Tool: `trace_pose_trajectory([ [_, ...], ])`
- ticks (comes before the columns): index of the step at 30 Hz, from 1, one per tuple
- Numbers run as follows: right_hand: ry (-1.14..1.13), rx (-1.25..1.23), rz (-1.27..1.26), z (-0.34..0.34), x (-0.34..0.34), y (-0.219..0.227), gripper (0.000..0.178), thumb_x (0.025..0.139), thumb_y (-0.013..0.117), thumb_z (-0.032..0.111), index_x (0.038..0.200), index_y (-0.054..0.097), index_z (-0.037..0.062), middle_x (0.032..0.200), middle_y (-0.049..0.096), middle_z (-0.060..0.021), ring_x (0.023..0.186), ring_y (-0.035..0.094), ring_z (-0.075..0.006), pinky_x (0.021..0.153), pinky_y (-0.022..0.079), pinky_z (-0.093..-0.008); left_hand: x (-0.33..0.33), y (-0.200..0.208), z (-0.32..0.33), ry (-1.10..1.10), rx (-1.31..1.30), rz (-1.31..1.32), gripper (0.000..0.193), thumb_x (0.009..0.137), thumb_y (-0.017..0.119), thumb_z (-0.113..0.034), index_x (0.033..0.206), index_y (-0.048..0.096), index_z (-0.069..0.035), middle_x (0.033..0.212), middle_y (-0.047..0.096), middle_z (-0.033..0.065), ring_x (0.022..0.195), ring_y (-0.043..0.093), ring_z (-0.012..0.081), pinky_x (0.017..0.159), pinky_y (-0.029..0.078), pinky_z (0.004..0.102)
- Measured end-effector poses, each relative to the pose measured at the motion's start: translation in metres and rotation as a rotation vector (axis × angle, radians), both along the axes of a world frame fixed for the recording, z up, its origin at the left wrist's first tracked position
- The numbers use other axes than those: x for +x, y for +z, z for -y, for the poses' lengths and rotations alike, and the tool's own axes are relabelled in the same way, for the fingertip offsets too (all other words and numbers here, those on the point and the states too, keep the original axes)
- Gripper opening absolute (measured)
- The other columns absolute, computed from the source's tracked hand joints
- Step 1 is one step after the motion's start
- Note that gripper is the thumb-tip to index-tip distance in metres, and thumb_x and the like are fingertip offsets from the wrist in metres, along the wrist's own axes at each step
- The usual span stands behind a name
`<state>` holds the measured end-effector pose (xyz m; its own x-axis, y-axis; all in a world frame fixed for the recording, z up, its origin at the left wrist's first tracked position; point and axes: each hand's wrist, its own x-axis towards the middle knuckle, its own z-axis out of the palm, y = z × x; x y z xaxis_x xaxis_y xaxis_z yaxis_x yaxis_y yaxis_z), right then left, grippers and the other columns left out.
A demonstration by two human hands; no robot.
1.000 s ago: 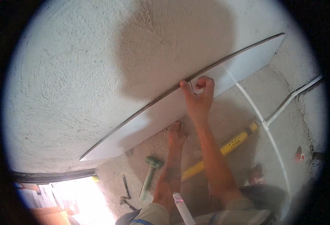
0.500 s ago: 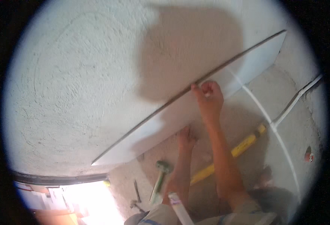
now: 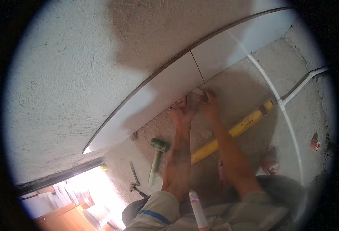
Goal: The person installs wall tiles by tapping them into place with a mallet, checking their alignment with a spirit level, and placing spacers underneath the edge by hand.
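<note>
Head view: long tile [image 3: 165, 84] slants up-right just past left hand [image 3: 183, 111], right hand [image 3: 211, 103] slightly farther, honestly can't tell either grip.

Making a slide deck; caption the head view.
Left hand and right hand near the lower edge of white panels, with a yellow level and green mallet nearby.
</note>
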<state>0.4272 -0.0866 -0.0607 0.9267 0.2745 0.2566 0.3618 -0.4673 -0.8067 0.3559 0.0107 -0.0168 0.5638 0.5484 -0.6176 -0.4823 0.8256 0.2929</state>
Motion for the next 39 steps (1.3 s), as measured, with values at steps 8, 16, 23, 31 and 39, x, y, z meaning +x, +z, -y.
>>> trace_pose_trajectory([
  [8, 0.057, -0.116, -0.147, -0.014, 0.007, -0.004, 0.038, 0.069, 0.071, 0.008, 0.106, 0.063, 0.0026, 0.102, 0.061, -0.0183, 0.095, 0.059, -0.0356, 0.082, 0.048, -0.0431, -0.004, -0.014, -0.005, -0.142, 0.06, -0.147, 0.041, 0.094, 0.036, -0.023, 0.128, 0.039, 0.0, 0.134, 0.044, 0.0105, 0.126, 0.04, 0.023, 0.109, 0.026, 0.043],
  [16, 0.013, -0.269, -0.183, -0.017, -0.004, 0.0, 0.035, 0.078, 0.068, 0.02, 0.109, 0.06, 0.0064, 0.103, 0.06, -0.0155, 0.096, 0.058, -0.0346, 0.081, 0.045, -0.0472, -0.004, -0.023, -0.004, -0.012, -0.006, -0.083, 0.039, 0.082, 0.041, -0.008, 0.12, 0.045, -0.006, 0.127, 0.048, 0.0071, 0.127, 0.039, 0.0242, 0.107, 0.017, 0.0513],
  [23, 0.042, -0.345, -0.291, -0.018, -0.008, 0.011, 0.034, 0.085, 0.061, 0.026, 0.113, 0.056, 0.0081, 0.112, 0.056, -0.0133, 0.105, 0.056, -0.0334, 0.088, 0.04, -0.0527, -0.005, -0.038, -0.012, -0.018, 0.006, -0.053, 0.041, 0.083, 0.047, -0.008, 0.124, 0.044, -0.005, 0.126, 0.049, 0.0076, 0.122, 0.045, 0.026, 0.107, 0.027, 0.0424],
  [31, 0.027, -0.267, -0.3, -0.02, -0.011, 0.007, 0.032, 0.086, 0.058, 0.019, 0.116, 0.054, 0.0055, 0.111, 0.055, -0.016, 0.107, 0.053, -0.0343, 0.087, 0.037, -0.0587, -0.009, -0.044, -0.012, -0.018, -0.075, -0.014, 0.06, 0.07, 0.046, 0.008, 0.129, 0.039, 0.002, 0.132, 0.043, 0.0098, 0.13, 0.034, 0.0239, 0.115, 0.022, 0.0402],
  [39, 0.017, -0.256, -0.359, -0.022, -0.013, 0.0, 0.042, 0.082, 0.064, 0.017, 0.121, 0.05, 0.0063, 0.12, 0.048, -0.017, 0.113, 0.049, -0.0364, 0.093, 0.033, -0.0613, -0.017, -0.07, -0.017, -0.006, 0.038, 0.11, 0.053, 0.068, 0.047, 0.011, 0.121, 0.042, 0.003, 0.124, 0.046, 0.0094, 0.126, 0.038, 0.0241, 0.114, 0.025, 0.0392],
])
